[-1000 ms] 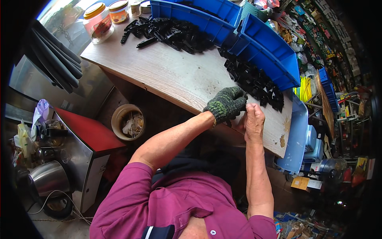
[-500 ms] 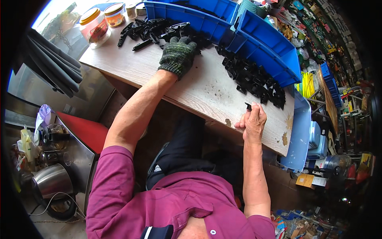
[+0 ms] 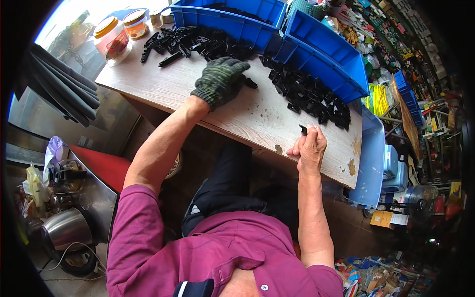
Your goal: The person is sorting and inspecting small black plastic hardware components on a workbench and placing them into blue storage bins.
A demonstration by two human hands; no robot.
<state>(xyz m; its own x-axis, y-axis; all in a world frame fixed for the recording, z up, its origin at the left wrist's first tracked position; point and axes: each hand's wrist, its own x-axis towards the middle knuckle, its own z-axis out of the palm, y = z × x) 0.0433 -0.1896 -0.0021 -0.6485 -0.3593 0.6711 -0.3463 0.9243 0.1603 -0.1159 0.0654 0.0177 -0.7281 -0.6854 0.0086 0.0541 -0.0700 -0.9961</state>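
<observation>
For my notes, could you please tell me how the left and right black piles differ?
The left pile holds longer, slimmer pieces; the right pile holds shorter, chunkier ones. The left pile lies nearer the jars; the right pile, nearer the light-blue tub. Both are loose heaps of black parts on the table.

My left hand (image 3: 220,80) holds a black part (image 3: 252,83) above centre. My right hand (image 3: 311,148) pinches a small piece (image 3: 303,129) right of centre.

The left hand (image 3: 220,81) has parted from the right hand (image 3: 311,149) to its ten o'clock, then drawn back from the black heap (image 3: 210,42) toward five o'clock; a black piece (image 3: 251,83) now juts out at three o'clock.
</observation>
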